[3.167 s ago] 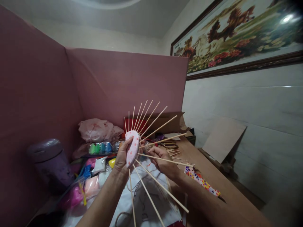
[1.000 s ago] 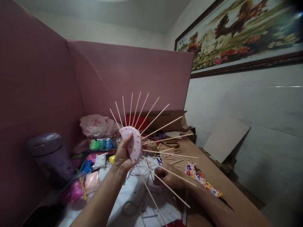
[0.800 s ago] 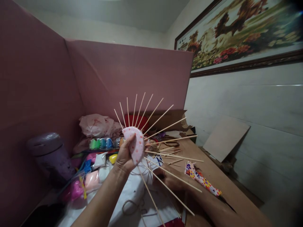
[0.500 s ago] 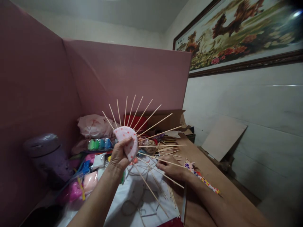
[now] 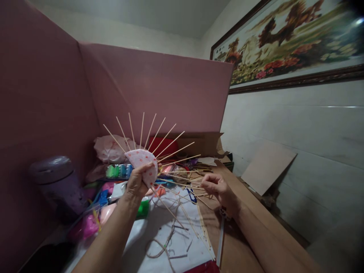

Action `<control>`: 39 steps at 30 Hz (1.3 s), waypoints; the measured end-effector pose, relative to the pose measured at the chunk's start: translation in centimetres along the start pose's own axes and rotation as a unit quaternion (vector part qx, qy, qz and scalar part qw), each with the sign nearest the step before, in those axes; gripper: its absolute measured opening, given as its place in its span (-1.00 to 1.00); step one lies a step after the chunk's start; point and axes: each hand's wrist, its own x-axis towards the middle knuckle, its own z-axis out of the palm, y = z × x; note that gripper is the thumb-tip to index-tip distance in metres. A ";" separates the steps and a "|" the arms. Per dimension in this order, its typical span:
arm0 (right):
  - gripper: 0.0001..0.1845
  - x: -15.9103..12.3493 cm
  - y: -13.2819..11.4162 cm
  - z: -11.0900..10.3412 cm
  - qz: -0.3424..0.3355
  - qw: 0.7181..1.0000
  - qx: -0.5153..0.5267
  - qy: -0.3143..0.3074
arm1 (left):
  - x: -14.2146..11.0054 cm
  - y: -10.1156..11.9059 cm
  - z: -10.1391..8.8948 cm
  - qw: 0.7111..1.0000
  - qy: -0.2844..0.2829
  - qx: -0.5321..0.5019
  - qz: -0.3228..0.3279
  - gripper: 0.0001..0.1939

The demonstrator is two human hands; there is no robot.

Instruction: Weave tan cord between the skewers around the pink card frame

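My left hand (image 5: 139, 180) grips a half-round pale pink pad (image 5: 142, 163) with red dots, thumb on the front face. Thin wooden sticks (image 5: 170, 144) fan out from the pad's curved edge, upward and to the right. To the right, my right hand (image 5: 217, 189) is closed with its fingers curled together, close to the tips of the right-hand sticks. Whether anything is pinched in those fingertips is too small to make out. More loose sticks (image 5: 201, 223) lie below on white paper (image 5: 159, 227), beside a loop of twine (image 5: 155, 248).
Bagged coloured clay (image 5: 119, 171) and a green piece (image 5: 143, 209) lie left of the paper. A lidded purple container (image 5: 57, 185) stands at far left. Twine balls (image 5: 182, 174) sit behind the sticks. A metal ruler (image 5: 220, 242) rests on the brown board (image 5: 241, 235). Pink panels (image 5: 156, 87) enclose the back.
The pad and its sticks have shifted left with my left hand. My right hand has moved right and slightly up, from beneath the sticks to near their tips.
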 end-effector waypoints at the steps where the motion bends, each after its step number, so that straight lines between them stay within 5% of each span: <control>1: -0.76 -0.1 -0.1 0.0 -0.002 1.000 -0.007 0.004 | 0.0 -0.1 0.0 1.000 -0.001 0.006 0.005 -0.83; 6: -0.80 -0.3 -0.5 -0.1 0.002 0.998 -0.065 -0.015 | 0.2 0.0 0.1 0.998 0.027 -0.001 0.048 -0.82; 13: -0.74 0.1 0.3 0.0 0.072 0.990 -0.112 -0.050 | -0.3 0.4 0.9 0.993 0.071 -0.097 0.016 -0.82; 21: -0.88 -0.5 3.0 2.9 0.140 0.952 -0.181 -0.201 | -1.7 -0.9 2.7 0.983 0.003 -0.167 -0.076 -0.83; 33: -0.81 -1.7 1.0 5.4 0.056 0.895 -0.268 -0.351 | -3.0 -2.1 3.8 0.973 -0.067 -0.151 -0.160 -0.81; 37: -0.86 -1.7 1.3 5.4 0.042 0.903 -0.275 -0.328 | -3.1 -2.4 3.8 0.970 -0.105 -0.158 -0.155 -0.81; 39: -0.81 -1.7 1.4 5.2 0.022 0.929 -0.233 -0.287 | -3.0 -2.6 3.7 0.969 -0.106 -0.165 -0.148 -0.82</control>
